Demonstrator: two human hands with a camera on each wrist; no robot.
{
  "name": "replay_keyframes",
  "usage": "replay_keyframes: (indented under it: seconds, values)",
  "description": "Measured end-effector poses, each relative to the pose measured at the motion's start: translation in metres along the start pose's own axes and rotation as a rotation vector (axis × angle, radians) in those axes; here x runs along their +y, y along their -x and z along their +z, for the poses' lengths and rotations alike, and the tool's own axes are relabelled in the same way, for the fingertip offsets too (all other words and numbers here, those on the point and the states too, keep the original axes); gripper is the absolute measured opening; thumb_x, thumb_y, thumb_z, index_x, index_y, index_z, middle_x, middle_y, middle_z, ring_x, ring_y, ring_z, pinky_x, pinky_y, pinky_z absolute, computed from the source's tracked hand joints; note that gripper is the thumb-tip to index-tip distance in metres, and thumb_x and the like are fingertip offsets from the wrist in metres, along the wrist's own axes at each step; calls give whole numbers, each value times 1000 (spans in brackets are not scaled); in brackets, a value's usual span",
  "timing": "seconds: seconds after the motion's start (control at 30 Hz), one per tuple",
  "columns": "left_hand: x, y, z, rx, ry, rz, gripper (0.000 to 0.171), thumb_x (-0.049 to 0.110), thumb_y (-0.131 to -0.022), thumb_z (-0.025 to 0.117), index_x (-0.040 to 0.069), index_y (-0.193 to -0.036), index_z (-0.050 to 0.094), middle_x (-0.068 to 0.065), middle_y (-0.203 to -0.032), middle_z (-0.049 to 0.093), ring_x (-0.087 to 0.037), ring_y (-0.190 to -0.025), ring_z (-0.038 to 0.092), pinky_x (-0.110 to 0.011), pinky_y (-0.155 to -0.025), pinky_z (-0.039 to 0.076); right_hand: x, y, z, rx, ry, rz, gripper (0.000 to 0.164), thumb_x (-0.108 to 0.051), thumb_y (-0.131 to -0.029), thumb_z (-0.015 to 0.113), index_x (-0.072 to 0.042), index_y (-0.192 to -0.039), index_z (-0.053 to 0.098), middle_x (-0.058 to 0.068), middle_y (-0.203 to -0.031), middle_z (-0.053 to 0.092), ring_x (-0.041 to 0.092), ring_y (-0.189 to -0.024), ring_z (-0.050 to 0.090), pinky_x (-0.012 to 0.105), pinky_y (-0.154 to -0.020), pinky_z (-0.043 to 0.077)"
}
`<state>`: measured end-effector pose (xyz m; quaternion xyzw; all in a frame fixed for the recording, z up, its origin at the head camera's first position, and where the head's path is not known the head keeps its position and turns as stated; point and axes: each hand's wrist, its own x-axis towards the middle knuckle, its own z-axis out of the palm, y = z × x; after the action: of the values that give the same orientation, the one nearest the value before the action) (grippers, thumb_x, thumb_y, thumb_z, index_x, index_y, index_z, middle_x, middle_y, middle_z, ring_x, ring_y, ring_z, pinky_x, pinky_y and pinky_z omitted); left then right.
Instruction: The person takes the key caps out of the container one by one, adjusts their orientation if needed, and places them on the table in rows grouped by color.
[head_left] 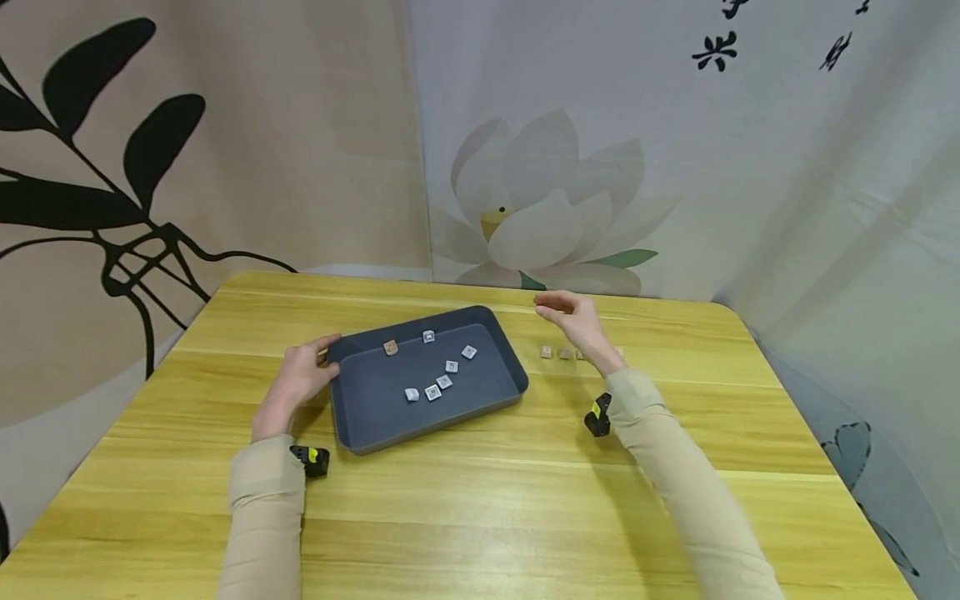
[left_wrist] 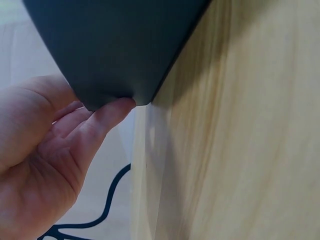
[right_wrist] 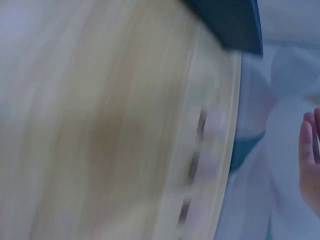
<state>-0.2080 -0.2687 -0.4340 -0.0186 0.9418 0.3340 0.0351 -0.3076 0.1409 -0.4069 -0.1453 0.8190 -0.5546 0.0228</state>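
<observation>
A dark grey rectangular tray (head_left: pixel 382 417) lies slanted on the table. My left hand (head_left: pixel 302 377) grips its left end; in the left wrist view the thumb presses the outer wall (left_wrist: pixel 105 55), and other fingers are at the rim. Several small whitish cubes with dark marks, such as one cube (head_left: pixel 452 367), lie scattered inside, along with a tan cube (head_left: pixel 391 347). My right hand (head_left: pixel 573 321) hovers right of the tray, fingers extended, with nothing visible in it. Below it, a row of small cubes (head_left: pixel 546 352) sits on the table, partly hidden by the wrist.
The wooden table (head_left: pixel 465 508) ends at a back edge just beyond the tray and the row. Behind it hangs a curtain (head_left: pixel 360 150) printed with leaves and a lotus. A black wrist camera is strapped under each sleeve cuff. The right wrist view is blurred.
</observation>
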Motion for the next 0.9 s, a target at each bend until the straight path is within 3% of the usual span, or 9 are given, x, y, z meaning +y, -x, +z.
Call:
replay_keyframes:
  seconds: [0.13, 0.53, 0.9]
  values:
    - [0, 0, 1, 1, -6, 6, 55, 5, -89, 48, 1, -141, 33, -34, -138, 35, -46, -121, 43, -46, -89, 50, -14, -7, 32, -57, -12, -41, 36, -21, -87, 62, -4, -119, 61, 16, -118, 62, 22, -105, 61, 35, -93, 49]
    - [-1, 0, -1, -3, 4, 8, 56, 4, -88, 47, 0, -141, 32, -34, -138, 36, -47, -122, 42, -47, -92, 48, -44, -17, 113, -256, 2, -78, 33, -15, -87, 61, -4, -118, 62, 10, -116, 65, 20, -107, 61, 30, -90, 50]
    - [-3, -1, 0, -7, 10, 11, 56, 4, -88, 47, 1, -142, 32, -32, -139, 35, -46, -122, 42, -44, -89, 50, -45, -16, 166, -375, 106, -72, 36, -22, -88, 59, -10, -121, 60, 3, -118, 64, 16, -107, 60, 28, -88, 51]
